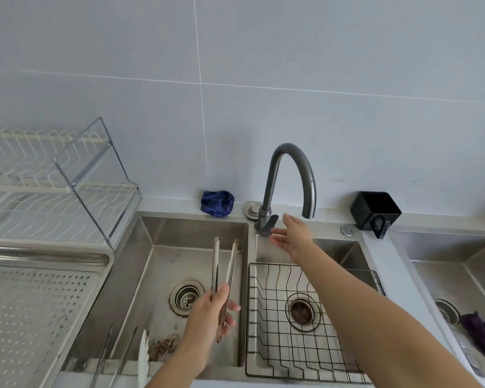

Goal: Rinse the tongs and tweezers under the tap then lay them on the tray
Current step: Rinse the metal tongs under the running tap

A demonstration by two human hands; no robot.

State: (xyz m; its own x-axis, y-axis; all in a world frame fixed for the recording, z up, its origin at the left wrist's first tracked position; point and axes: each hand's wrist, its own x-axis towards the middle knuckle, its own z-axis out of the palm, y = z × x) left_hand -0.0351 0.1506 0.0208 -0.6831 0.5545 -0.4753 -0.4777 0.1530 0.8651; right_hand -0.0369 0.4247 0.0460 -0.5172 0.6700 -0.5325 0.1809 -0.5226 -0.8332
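Observation:
My left hand (pixel 212 315) grips a pair of steel tongs (pixel 226 264) near their hinge end, holding them over the left sink basin (pixel 151 247) with the toothed tips pointing away. One tip looks rusty or dirty. My right hand (pixel 290 236) reaches out with straight fingers just beside the lever of the dark curved tap (pixel 289 177); no water runs from the spout. Long thin tweezers (pixel 115 357) lean on the near rim of the left basin, next to a white utensil (pixel 144 357). The perforated steel tray (pixel 34 312) lies left of the sink.
A black wire basket (pixel 300 326) sits in the right basin. A white dish rack (pixel 53 177) stands at the back left, a blue cloth (pixel 217 203) and a black box (pixel 375 211) behind the sink. A further basin on the right holds a purple cloth (pixel 479 331). Brown debris lies in the left basin.

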